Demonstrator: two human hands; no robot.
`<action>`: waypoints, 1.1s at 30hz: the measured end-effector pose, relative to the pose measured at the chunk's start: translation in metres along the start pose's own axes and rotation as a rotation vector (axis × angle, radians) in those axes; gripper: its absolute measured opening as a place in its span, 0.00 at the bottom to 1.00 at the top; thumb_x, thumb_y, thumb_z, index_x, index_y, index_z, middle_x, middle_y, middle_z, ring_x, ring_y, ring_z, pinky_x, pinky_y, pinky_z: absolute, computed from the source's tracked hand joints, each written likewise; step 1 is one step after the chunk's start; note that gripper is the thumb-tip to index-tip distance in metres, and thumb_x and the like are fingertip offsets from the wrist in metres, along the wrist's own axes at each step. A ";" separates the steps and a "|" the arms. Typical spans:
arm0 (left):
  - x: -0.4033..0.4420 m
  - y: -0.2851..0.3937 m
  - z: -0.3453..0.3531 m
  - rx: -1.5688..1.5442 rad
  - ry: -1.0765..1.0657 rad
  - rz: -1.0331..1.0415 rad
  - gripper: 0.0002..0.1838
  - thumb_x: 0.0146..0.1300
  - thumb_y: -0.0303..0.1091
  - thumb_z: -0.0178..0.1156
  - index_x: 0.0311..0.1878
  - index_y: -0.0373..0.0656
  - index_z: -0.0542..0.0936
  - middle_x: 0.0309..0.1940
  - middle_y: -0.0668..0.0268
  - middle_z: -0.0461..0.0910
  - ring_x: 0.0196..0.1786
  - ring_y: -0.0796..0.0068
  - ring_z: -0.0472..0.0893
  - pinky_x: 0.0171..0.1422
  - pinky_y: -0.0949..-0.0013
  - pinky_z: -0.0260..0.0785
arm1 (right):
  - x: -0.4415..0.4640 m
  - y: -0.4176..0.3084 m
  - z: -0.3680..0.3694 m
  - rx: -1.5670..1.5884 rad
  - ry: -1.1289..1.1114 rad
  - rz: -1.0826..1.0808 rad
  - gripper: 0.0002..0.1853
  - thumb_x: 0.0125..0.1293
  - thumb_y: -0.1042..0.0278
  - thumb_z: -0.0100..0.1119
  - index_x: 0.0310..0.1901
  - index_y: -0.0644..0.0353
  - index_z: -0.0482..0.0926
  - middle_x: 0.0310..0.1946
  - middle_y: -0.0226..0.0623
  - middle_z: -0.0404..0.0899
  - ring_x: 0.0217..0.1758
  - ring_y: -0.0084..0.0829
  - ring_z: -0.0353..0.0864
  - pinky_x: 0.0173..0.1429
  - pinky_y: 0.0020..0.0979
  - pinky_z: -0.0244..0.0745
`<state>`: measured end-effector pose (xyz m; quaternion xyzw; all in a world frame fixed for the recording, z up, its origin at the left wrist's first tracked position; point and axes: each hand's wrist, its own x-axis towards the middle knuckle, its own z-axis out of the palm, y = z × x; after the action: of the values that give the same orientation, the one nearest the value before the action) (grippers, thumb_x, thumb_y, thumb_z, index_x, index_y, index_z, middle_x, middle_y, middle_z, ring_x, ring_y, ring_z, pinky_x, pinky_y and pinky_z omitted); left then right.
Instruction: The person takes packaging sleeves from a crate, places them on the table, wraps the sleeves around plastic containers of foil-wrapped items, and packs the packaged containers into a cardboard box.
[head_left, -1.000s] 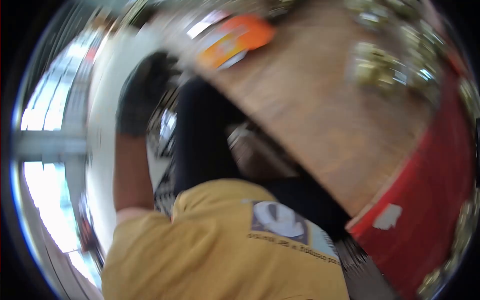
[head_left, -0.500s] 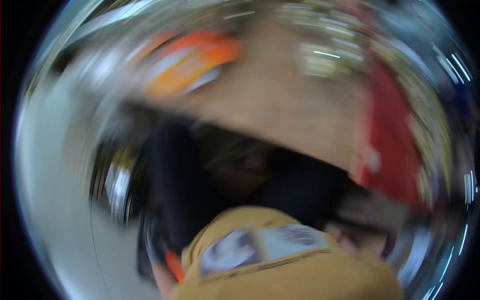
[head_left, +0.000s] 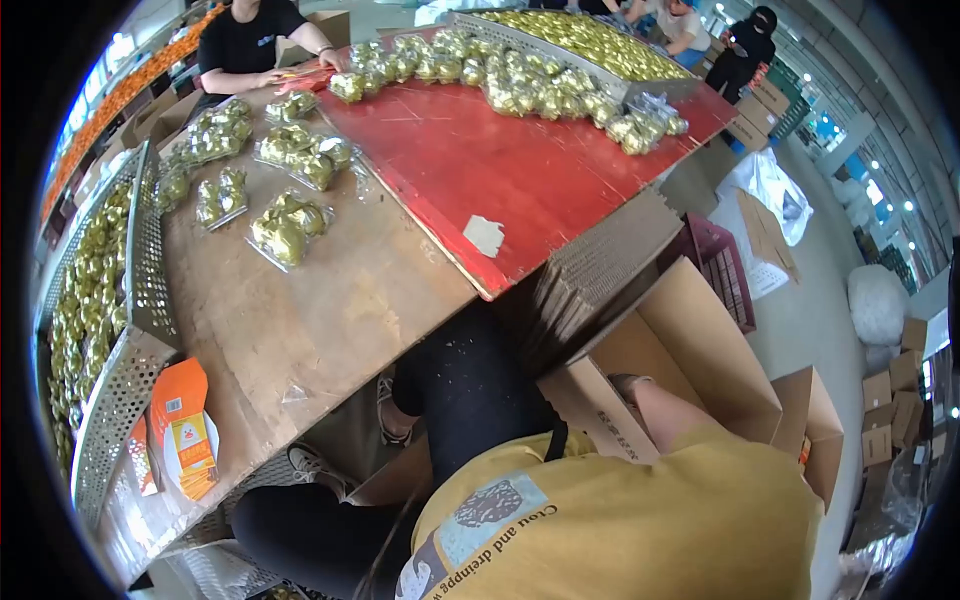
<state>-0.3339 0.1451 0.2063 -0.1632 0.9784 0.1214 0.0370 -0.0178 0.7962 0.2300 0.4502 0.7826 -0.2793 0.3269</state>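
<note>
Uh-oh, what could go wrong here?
The right arm is at the open cardboard box, so a stiff edge might scratch it. The orange packaging lies near the edge of the brown table and could get knocked off. Shiny gold pieces fill the metal tray on the left; a bump might spill some.

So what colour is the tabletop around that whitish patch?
The tabletop is red, best in the head view.
</note>
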 end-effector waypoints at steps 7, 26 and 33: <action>0.002 0.045 -0.036 0.040 0.064 0.024 0.17 0.63 0.42 0.55 0.49 0.40 0.77 0.42 0.54 0.79 0.42 0.61 0.81 0.46 0.61 0.75 | -0.057 -0.013 -0.254 -0.158 0.951 0.294 0.12 0.63 0.58 0.55 0.34 0.57 0.82 0.36 0.49 0.81 0.44 0.46 0.81 0.45 0.43 0.76; -0.083 0.555 -0.072 -0.108 -0.298 1.728 0.48 0.43 0.65 0.66 0.63 0.43 0.65 0.64 0.43 0.60 0.66 0.37 0.61 0.68 0.37 0.49 | 0.290 0.210 -0.557 1.354 1.403 -0.199 0.21 0.60 0.44 0.60 0.46 0.50 0.76 0.28 0.25 0.70 0.25 0.23 0.64 0.29 0.30 0.62; -0.111 0.650 -0.043 0.042 -0.496 1.755 0.34 0.53 0.67 0.54 0.61 0.64 0.73 0.69 0.61 0.60 0.72 0.45 0.54 0.75 0.44 0.32 | 0.329 0.210 -0.609 1.547 1.155 -0.408 0.33 0.66 0.35 0.38 0.63 0.50 0.68 0.57 0.34 0.73 0.56 0.35 0.73 0.56 0.38 0.71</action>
<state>-0.4445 0.7652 0.4070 0.6712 0.7173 0.1197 0.1435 -0.1149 1.5052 0.3328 0.4636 0.4862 -0.5022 -0.5445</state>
